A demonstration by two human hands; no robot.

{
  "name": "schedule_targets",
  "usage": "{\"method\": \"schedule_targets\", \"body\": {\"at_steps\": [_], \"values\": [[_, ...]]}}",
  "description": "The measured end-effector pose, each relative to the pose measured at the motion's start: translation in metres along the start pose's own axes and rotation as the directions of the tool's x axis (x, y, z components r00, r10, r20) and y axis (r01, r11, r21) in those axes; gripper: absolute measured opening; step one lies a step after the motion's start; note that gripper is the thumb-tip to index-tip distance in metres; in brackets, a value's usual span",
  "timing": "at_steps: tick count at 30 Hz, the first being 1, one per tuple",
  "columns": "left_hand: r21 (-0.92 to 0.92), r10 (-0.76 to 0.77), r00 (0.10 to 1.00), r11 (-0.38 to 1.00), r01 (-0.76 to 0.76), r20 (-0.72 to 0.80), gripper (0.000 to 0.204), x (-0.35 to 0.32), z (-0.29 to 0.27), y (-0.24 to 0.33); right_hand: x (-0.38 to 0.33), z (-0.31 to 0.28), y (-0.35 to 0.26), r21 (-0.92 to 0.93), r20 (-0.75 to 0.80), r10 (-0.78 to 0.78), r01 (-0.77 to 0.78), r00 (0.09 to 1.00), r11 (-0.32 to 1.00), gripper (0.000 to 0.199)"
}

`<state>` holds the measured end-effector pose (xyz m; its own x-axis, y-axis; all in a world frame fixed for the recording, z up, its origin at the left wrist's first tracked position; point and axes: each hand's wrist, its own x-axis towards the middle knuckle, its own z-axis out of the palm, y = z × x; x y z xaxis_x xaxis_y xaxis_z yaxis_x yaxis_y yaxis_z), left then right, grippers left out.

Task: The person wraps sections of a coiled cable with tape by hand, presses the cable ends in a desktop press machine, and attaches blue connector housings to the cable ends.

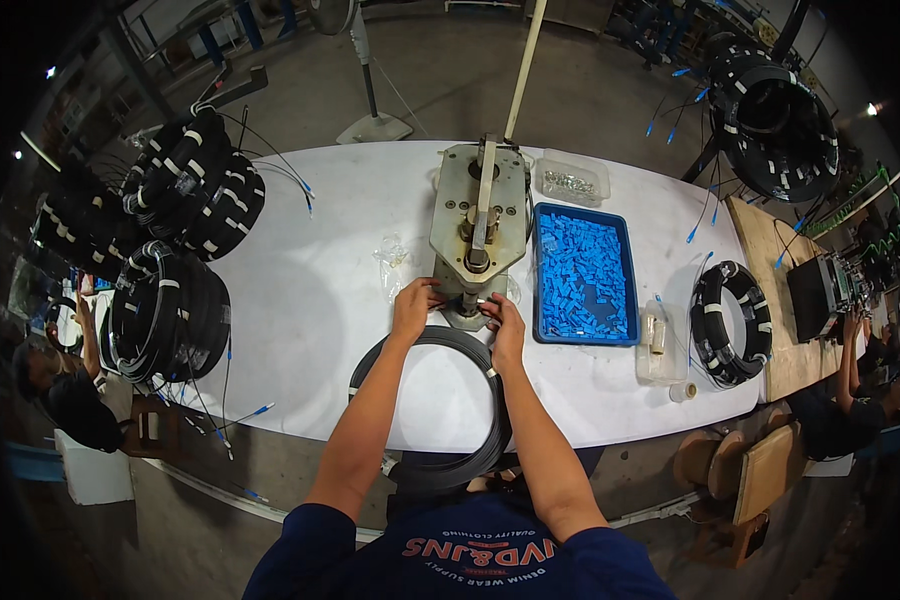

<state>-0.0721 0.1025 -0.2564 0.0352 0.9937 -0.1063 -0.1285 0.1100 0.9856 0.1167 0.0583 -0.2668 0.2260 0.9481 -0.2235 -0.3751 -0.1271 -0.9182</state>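
A metal hand press [455,240] with an upright lever stands in front of me on the white table. My left hand [413,310] is at the left of the press's lower ram, thumb and fingers drawn together. At the right of the ram, my right hand [505,325] has its fingers curled in a pinch. Whatever sits between the fingertips is too small and too shadowed to make out. Beneath my forearms lies a coil of black cable [494,395], its near side overhanging the table edge. A blue tray [537,280] of small blue plastic pieces sits right of the press.
Bundled black cable coils [175,320] are stacked at the left. Another coil [732,325] lies at the right, near a clear box [675,370] holding rolls. A clear container [570,182] stands behind the tray. Crumpled plastic [392,262] lies left of the press. Co-workers sit on both sides.
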Motion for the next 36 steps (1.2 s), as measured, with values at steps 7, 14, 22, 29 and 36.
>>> {"method": "schedule_targets", "body": {"at_steps": [7,14,22,29,36], "values": [[0.592,0.242,0.958,0.754,-0.285,0.153,0.025,-0.012,0.019,0.010,-0.002,0.006,0.003,-0.368,-0.007,-0.173,0.158,0.985,0.916,0.024],[0.595,0.224,0.962,0.756,-0.273,0.157,0.024,-0.013,0.017,0.012,-0.001,0.010,0.006,-0.392,-0.023,-0.199,0.174,0.980,0.904,0.023],[0.579,0.243,0.956,0.761,-0.292,0.163,0.023,-0.010,0.017,0.008,-0.001,0.011,0.006,-0.400,-0.035,-0.216,0.185,0.976,0.898,0.021],[0.430,0.217,0.969,0.869,-0.246,0.115,0.027,-0.008,0.016,0.001,-0.004,0.015,0.003,-0.446,-0.018,-0.245,0.212,0.969,0.870,0.015],[0.438,0.058,0.977,0.887,-0.145,0.206,0.022,-0.017,0.011,0.006,-0.020,0.017,-0.003,-0.562,0.021,-0.349,0.300,0.937,0.771,0.013]]}}
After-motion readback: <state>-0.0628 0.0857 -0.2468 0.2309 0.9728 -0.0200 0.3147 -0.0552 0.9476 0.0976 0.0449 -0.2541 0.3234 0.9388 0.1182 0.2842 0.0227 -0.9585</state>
